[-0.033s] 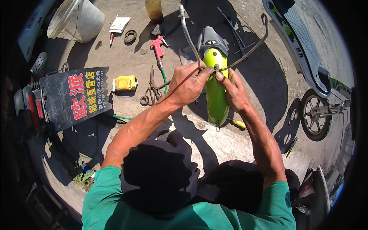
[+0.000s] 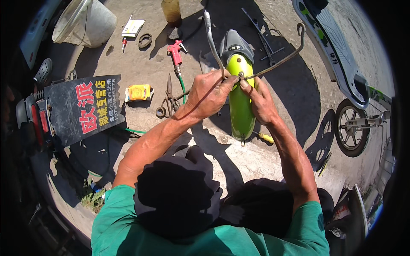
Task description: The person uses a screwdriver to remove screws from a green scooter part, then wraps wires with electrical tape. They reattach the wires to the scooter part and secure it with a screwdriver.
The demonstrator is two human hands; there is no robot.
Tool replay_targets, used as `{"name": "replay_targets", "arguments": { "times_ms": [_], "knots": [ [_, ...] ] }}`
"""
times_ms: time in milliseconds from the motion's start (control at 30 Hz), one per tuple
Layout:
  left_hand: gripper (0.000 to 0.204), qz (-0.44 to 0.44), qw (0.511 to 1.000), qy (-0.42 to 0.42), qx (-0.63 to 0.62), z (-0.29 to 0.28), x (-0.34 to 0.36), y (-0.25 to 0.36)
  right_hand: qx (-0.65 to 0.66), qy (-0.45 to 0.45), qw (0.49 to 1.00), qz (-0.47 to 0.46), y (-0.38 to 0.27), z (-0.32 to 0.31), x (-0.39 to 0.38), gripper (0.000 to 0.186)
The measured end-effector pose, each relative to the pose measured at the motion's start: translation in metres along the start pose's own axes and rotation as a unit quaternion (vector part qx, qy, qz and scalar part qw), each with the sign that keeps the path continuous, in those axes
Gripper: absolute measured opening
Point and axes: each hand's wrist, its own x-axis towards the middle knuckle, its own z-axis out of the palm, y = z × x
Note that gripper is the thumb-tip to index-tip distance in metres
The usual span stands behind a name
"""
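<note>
A lime-green mudguard (image 2: 241, 115) with a grey end piece (image 2: 235, 45) stands lengthwise in front of me. Across its top lies a bent metal stay (image 2: 282, 62), its two long arms curving away from me to either side. Where the stay crosses the mudguard, a small bolt (image 2: 241, 74) shows. My left hand (image 2: 209, 91) is closed, pinching the stay just left of the bolt. On the other side my right hand (image 2: 261, 102) grips the mudguard's edge, its thumb pressed close beside the bolt. The undersides of both grips are hidden.
Left of the mudguard lie scissors (image 2: 170, 96), a red air blow gun (image 2: 176, 53) with a green hose, a yellow packet (image 2: 139, 92) and a dark ring (image 2: 145, 40). A bucket (image 2: 87, 23) stands far left. Beyond the mudguard lies a T-handled wrench (image 2: 269, 55). A scooter wheel (image 2: 352, 127) is at right.
The stay's two arms have tilted slightly, their far ends shifting right and a little toward me. Both hands keep nearly the same hold.
</note>
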Motion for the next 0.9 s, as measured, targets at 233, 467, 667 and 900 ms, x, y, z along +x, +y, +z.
{"name": "replay_targets", "arguments": {
  "times_ms": [233,467,667,900],
  "knots": [
    [0.030,0.146,0.987,0.032,0.065,0.002,0.007,-0.017,-0.048,0.016,0.999,-0.007,-0.005,0.002,0.000,0.056],
    [0.031,-0.383,0.855,-0.116,-0.331,-0.004,0.011,-0.014,-0.169,0.000,0.982,-0.085,0.003,-0.006,-0.001,0.049],
    [0.031,-0.397,0.841,-0.102,-0.353,-0.005,0.007,-0.015,-0.161,-0.033,0.983,-0.083,-0.001,-0.009,-0.002,0.045],
    [0.032,-0.288,0.913,-0.098,-0.271,-0.004,0.001,-0.020,-0.056,-0.055,0.995,-0.061,-0.001,-0.010,-0.002,0.047]
  ]
}}
